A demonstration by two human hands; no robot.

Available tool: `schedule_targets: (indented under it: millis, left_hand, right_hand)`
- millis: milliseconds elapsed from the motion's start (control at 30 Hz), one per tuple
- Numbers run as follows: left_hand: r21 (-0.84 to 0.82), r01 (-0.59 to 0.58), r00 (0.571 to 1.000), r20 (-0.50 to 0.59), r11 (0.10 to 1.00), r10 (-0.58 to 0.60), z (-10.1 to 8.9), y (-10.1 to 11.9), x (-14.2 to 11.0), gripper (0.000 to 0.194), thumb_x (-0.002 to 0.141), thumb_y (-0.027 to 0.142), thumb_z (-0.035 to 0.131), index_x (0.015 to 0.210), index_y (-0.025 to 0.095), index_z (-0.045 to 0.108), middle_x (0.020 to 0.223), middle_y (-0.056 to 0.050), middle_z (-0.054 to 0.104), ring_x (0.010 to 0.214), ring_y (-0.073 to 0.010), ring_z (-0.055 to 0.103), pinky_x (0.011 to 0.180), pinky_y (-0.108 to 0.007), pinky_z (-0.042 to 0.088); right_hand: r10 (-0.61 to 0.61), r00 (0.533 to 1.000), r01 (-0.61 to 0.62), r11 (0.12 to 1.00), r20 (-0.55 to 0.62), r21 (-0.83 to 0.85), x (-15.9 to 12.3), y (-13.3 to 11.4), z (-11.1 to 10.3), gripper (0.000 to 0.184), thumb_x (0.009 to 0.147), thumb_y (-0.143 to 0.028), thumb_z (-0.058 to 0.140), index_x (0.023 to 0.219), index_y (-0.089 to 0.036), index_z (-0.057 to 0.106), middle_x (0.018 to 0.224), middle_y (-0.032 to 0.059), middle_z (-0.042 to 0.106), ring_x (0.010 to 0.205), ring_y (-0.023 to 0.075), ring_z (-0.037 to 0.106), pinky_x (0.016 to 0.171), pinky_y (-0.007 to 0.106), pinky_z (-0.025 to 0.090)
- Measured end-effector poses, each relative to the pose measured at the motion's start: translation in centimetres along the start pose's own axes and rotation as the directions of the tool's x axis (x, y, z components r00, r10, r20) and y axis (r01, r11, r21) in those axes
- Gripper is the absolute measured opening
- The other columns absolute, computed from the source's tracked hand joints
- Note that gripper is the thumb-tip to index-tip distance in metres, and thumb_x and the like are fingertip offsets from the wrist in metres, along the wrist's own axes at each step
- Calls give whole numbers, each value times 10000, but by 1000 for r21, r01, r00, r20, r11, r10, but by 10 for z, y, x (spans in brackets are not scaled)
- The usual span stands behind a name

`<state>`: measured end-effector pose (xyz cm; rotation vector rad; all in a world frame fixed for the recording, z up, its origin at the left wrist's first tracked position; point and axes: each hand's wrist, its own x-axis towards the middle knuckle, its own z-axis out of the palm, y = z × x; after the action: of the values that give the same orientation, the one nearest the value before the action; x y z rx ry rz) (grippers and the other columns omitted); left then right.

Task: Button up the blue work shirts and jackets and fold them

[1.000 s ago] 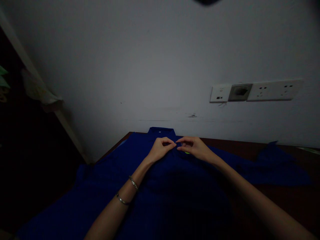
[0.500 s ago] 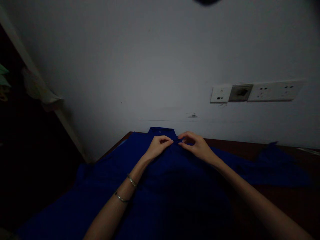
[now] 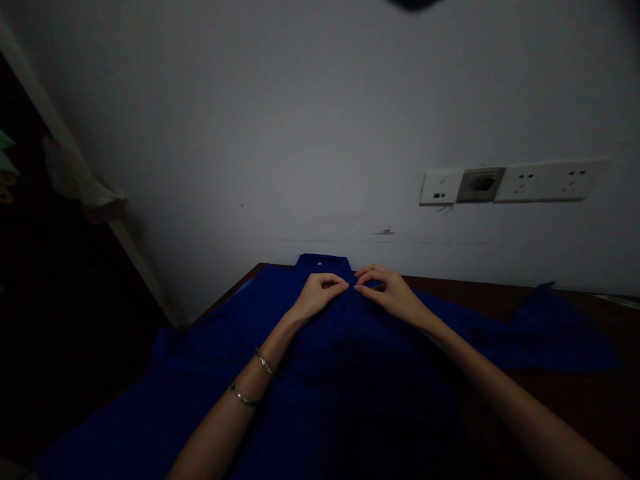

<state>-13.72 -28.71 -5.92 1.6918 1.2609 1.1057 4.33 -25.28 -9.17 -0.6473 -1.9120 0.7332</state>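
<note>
A dark blue collared shirt (image 3: 240,340) lies spread out, its collar (image 3: 323,261) toward the wall and a small pale label inside the neck. Just below the collar, my left hand (image 3: 320,293) pinches the shirt's front between thumb and forefinger. Close on the right, my right hand (image 3: 393,295) is also closed on the front cloth, thumb and forefinger tips near together and the other fingers curled above. Any button between the fingertips is too small and dark to make out. Two bracelets (image 3: 264,362) circle my left wrist and forearm.
The shirt rests on a dark reddish-brown table (image 3: 475,297) against a pale wall (image 3: 300,120). One sleeve (image 3: 555,333) stretches to the right. A row of sockets and switches (image 3: 540,181) is on the wall. A pale plastic bag (image 3: 75,177) hangs at the left.
The cloth between my hands, bunched and raised before, now looks flatter. My fingertips have shifted slightly, with the left hand a little further right.
</note>
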Motion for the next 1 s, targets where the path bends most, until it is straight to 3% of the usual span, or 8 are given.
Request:
schedule_targets:
  millis: [267,433,767,1000]
  left_hand:
    - [100,-11,1000,5,995,11,6,-2,-1,228,609,327,679,665,112,629,546,36,501,501,-56,395,493,-195,275]
    - [96,1,998,-61,995,4,10,-4,-1,223,607,320,676,644,107,625,540,33,497,501,-61,390,481,-195,264]
    - [30,48,999,2,998,-48,4,-8,1,209,617,313,664,680,116,632,564,22,537,502,-68,434,497,-198,319]
    - [82,-19,1000,4,996,19,2,-6,2,214,626,318,660,694,115,647,608,5,561,549,-81,453,522,-204,335]
  right_hand:
    - [42,999,-40,997,-31,71,3,2,2,122,744,-300,572,707,-205,639,960,63,596,936,187,548,784,347,450]
    - [60,997,-56,994,-50,90,2,4,4,121,740,-300,573,696,-200,624,953,62,581,926,181,548,755,328,467]
    - [-146,985,133,982,-92,-136,2,-6,3,65,772,-217,537,745,-197,592,890,42,583,854,158,549,810,338,418]
    - [-249,968,222,914,-39,-340,0,-11,4,50,790,-209,499,789,-197,547,868,59,569,852,191,520,770,351,410]
